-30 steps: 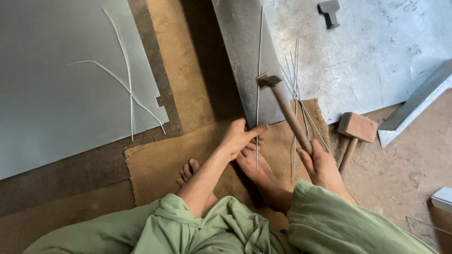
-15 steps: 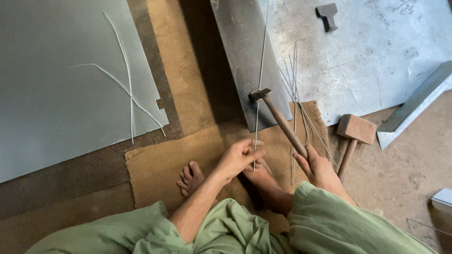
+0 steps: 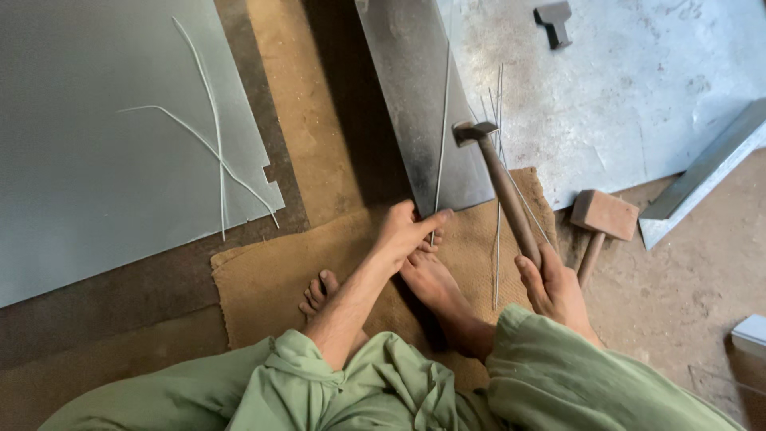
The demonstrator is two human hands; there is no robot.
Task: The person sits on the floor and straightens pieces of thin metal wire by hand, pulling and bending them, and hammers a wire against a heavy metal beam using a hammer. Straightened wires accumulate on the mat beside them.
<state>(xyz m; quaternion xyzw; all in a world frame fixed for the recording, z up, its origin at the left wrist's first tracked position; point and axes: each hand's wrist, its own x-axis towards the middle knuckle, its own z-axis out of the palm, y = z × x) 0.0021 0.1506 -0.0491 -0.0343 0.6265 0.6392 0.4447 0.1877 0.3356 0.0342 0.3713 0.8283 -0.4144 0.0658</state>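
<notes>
My left hand (image 3: 405,230) pinches the near end of a thin metal rod (image 3: 441,152) that lies lengthwise on a dark steel block (image 3: 415,96). In my right hand (image 3: 552,285) is the wooden handle of a small hammer (image 3: 499,179), whose metal head sits on or just above the rod near the block's right edge. Several more thin rods (image 3: 499,191) lie beside the block on the burlap mat (image 3: 263,279). My bare feet (image 3: 435,287) rest on the mat just below the block.
A wooden mallet (image 3: 600,223) lies to the right of my right hand. A grey metal sheet (image 3: 96,144) with thin offcut strips fills the left. A large worn metal sheet (image 3: 638,72), a small metal block (image 3: 554,21) and an angled metal strip (image 3: 702,172) lie at the right.
The hammer has swung down from a raised position until its head reaches the rod on the steel block. My left hand has stayed on the rod's near end.
</notes>
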